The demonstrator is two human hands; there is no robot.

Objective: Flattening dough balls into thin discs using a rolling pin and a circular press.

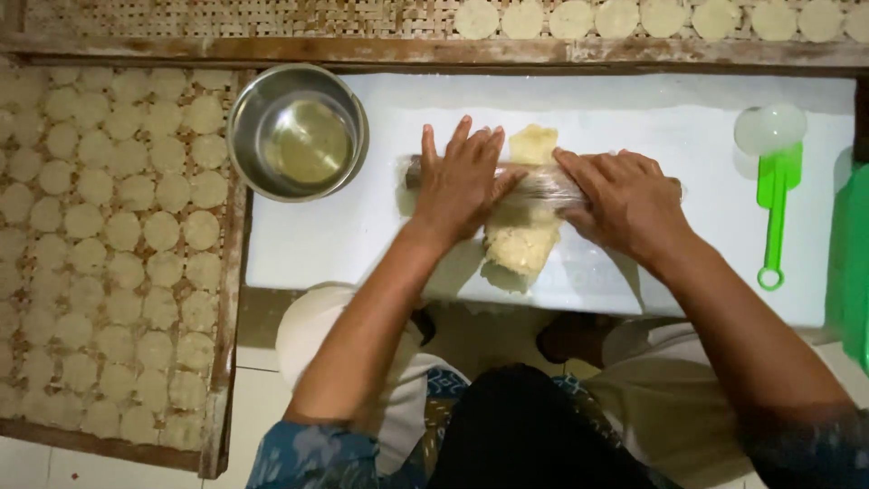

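Head view: both flat palms, left hand [462, 186], right hand [625, 201], pressing clear rolling pin [543, 184] over crumbly dough [523, 244].

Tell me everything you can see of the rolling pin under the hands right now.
The rolling pin looks clear or plastic-wrapped, glossy and cylindrical. It lies level, crosswise over a pale yellow dough sheet on the white board. The left hand presses flat on its left part, the right hand on its right part; only the middle stretch and the left end show. Dough sticks out above and below it.
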